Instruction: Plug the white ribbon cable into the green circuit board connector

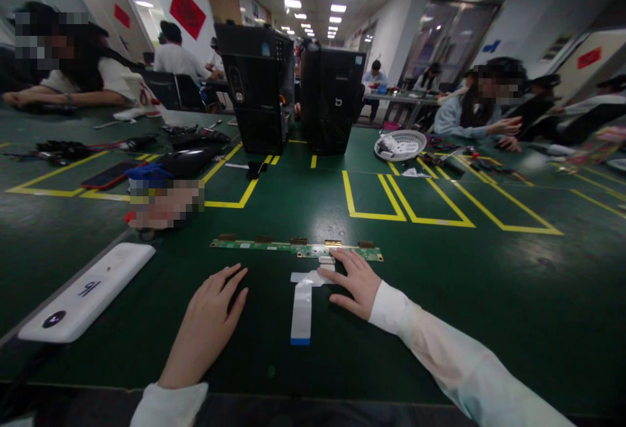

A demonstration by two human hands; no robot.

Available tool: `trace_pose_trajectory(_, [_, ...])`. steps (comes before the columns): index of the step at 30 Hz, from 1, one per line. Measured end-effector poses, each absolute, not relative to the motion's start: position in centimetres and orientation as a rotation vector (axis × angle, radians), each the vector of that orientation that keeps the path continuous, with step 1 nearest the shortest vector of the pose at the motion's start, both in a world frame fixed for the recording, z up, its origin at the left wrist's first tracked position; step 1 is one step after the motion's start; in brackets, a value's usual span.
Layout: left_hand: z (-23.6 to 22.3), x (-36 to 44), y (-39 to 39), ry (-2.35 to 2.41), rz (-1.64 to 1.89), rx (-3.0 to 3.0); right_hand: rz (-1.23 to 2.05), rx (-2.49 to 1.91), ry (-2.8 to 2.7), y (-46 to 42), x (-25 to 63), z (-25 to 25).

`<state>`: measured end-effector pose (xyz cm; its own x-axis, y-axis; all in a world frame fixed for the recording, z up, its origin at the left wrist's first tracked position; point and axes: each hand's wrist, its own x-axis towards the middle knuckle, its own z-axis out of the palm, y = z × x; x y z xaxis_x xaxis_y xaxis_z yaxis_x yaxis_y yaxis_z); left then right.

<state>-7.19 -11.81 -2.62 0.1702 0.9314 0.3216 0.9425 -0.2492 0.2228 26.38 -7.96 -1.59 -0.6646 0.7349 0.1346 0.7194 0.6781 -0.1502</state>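
Note:
A long, narrow green circuit board (pixel 274 246) lies crosswise on the green table in front of me. From its right part a white flat ribbon cable (pixel 302 306) runs toward me, folded partway, with a blue end nearest me. My right hand (pixel 355 281) rests over the cable's upper part and the board's lower edge, fingers stretched out and apart. Its fingertips cover some of the spot where cable and board meet. To the left of the cable, my left hand (pixel 210 313) lies on the table with its fingers extended, holding nothing and apart from the board.
A white device marked 16 (pixel 88 293) lies at the left. Two black computer towers (pixel 259 88) stand at the back. A white basket (pixel 401 145) sits back right, with small parts beside it. Cables and a phone (pixel 113 175) lie back left. Other people sit around.

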Motion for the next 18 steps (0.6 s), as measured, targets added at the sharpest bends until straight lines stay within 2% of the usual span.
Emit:
trace_pose_trajectory(9, [-2.7,-7.2,-11.8,-1.894,-0.638,-2.394,0.063,-1.199,-2.682,-8.7,28.5,-2.0])
trace_pose_trajectory(18, [-2.8,-7.1,-11.9,-1.897,-0.630,-2.387,-0.024,-1.294,-2.546,-12.6,38.3,-3.3])
